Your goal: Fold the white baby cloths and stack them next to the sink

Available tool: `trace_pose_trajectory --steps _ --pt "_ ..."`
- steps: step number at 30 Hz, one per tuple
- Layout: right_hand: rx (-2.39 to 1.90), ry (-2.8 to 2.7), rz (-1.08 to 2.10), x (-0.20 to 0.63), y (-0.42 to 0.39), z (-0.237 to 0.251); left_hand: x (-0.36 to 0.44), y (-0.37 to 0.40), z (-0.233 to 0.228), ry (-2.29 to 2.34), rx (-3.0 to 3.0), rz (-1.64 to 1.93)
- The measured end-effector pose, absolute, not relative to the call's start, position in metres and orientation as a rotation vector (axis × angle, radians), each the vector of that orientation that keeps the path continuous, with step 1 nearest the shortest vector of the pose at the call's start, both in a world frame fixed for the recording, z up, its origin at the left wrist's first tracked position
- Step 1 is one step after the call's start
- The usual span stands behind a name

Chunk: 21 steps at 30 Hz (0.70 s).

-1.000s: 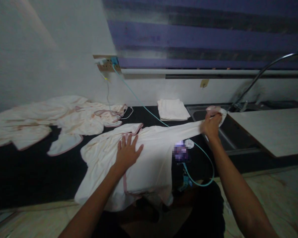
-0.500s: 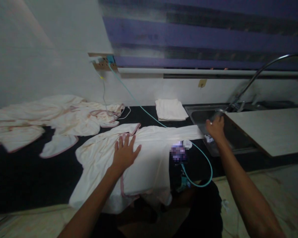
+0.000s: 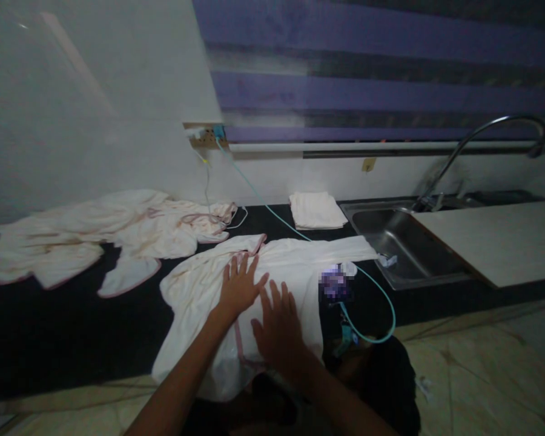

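A cream garment with pink trim (image 3: pixel 295 260) lies spread on the black counter (image 3: pixel 63 327); one sleeve reaches right toward the sink (image 3: pixel 404 242). My left hand (image 3: pixel 240 288) rests flat on the garment's middle, fingers apart. My right hand (image 3: pixel 279 330) lies flat on the cloth just to the right of it, nearer the front edge, fingers apart. Neither hand grips anything.
More cream clothes (image 3: pixel 109 233) lie crumpled at the back left. A folded cloth (image 3: pixel 315 210) sits by the wall. A teal cable (image 3: pixel 263 200) runs from a wall socket (image 3: pixel 206 134) across the garment to a blurred device (image 3: pixel 336 284). A pale board (image 3: pixel 495 233) covers the sink's right side, beside the tap (image 3: pixel 485 136).
My right hand let go of the sleeve end near the sink and came back left onto the garment beside my left hand. The sleeve now lies flat.
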State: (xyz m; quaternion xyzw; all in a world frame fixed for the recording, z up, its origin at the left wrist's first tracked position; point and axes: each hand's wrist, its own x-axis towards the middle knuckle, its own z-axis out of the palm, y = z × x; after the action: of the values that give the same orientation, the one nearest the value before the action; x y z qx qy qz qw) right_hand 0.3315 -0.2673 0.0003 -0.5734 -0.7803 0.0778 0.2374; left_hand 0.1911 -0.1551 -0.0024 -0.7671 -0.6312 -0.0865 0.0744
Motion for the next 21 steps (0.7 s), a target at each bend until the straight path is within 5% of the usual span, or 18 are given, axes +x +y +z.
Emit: trace_pose_trajectory --steps 14,21 --pt "-1.738 -2.098 0.159 0.366 -0.277 0.011 0.146 -0.137 0.010 -1.737 -2.477 -0.764" --pt "-1.621 -2.065 0.202 0.345 -0.206 0.043 0.095 -0.152 0.015 -2.346 -1.823 -0.415"
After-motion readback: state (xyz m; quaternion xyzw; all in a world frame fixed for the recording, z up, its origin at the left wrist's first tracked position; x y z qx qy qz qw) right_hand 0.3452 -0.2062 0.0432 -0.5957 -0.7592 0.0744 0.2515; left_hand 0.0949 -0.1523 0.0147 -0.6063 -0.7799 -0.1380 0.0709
